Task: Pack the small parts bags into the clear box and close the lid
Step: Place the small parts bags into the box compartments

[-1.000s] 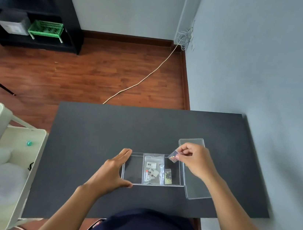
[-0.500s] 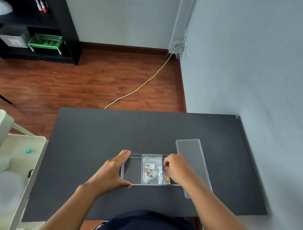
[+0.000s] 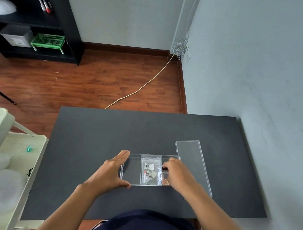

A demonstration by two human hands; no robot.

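The left hand [image 3: 109, 175], open flat, presses the nine o'clock end of the clear plastic box [image 3: 131, 170] on the dark grey table [image 3: 93, 138]. The right hand [image 3: 175, 173] reaches into its three o'clock end; I cannot tell if its fingers pinch the small clear bag [image 3: 165, 178].

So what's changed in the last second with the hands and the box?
The right hand carried a small bag from above the box's right end down into the clear box; whether its grip has let go is unclear. The left hand stayed against the box's left end, and the lid stayed on the table.
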